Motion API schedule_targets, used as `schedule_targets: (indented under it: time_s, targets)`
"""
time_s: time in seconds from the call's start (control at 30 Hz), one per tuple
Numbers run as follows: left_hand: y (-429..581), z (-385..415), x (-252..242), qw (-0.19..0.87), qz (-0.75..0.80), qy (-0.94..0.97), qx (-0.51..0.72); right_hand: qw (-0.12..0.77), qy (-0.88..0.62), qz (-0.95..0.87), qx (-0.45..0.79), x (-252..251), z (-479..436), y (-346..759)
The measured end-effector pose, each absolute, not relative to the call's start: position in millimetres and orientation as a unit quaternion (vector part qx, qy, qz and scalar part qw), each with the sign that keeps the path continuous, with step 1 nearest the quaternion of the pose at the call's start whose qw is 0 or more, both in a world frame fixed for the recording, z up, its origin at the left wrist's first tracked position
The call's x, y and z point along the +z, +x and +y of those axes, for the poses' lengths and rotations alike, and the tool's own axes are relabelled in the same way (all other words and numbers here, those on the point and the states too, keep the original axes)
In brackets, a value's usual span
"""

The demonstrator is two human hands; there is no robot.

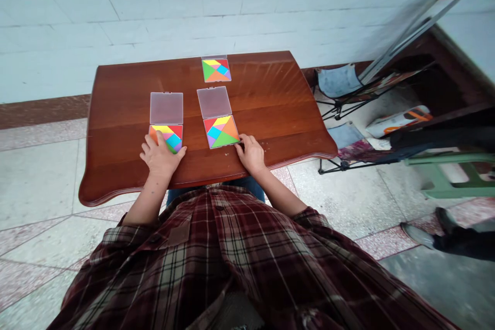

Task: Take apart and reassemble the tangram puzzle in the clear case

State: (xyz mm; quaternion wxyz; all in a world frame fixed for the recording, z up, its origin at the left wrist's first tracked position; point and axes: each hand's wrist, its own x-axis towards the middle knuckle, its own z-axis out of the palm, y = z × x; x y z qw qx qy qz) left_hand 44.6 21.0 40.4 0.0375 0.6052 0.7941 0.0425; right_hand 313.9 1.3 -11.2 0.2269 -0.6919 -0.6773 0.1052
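Two tangram boxes lie with their lids folded back on the table. My left hand (160,159) rests over the lower part of the left tangram box (166,108), fingers spread and thumb at its right corner, hiding some of the coloured pieces. The right tangram box (214,102) lies slightly turned, its pieces making a full square. At that box's near right corner, my right hand (252,154) has thumb and forefinger closed around the edge. Farther back sits a third tangram box (216,70), filled with coloured pieces.
The brown wooden table (270,93) has a curved front edge and stands against a white tiled wall (174,7). To the right are folding chairs (339,81), a green plastic stool (456,175) and another person's foot (419,234).
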Motion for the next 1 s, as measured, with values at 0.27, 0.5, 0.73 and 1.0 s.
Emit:
schedule_targets:
  time_s: [0.27, 0.5, 0.73, 1.0]
  targets:
    - [55.8, 4.2, 42.3, 0.059, 0.775, 0.629, 0.032, 0.241, -0.689, -0.675, 0.11, -13.5, 1.4, 316.4]
    - [59.7, -18.7, 44.8, 0.095, 0.743, 0.661, 0.041, 0.299, -0.684, -0.65, 0.144, -9.1, 3.9, 322.0]
    - [25.9, -20.4, 41.8, 0.202, 0.718, 0.637, 0.192, 0.322, -0.56, -0.726, 0.234, 17.6, 16.2, 271.1]
    - [15.2, -6.4, 28.3, 0.32, 0.731, 0.561, 0.221, 0.128, -0.521, -0.806, 0.249, 27.8, 23.5, 206.3]
